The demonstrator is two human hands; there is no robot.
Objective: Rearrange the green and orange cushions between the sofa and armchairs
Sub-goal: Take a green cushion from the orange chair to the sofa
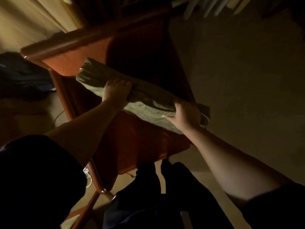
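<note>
A green cushion (145, 103) hangs edge-up over an armchair (66, 45) with a dark wooden frame and orange upholstery. My left hand (116, 90) grips the cushion near its far left end. My right hand (185, 115) holds its near right end, fingers spread on the cushion's face. The orange seat cushion (138, 142) lies below the green one, and the orange backrest (69, 63) rises behind it. The room is dim and the view is tilted.
A dark bag or cloth heap (23, 76) lies on the floor left of the armchair. Cables (87, 176) trail by the front left chair leg. Pale floor (239, 80) stretches to the right. My dark-trousered legs (165, 195) stand at the chair's front edge.
</note>
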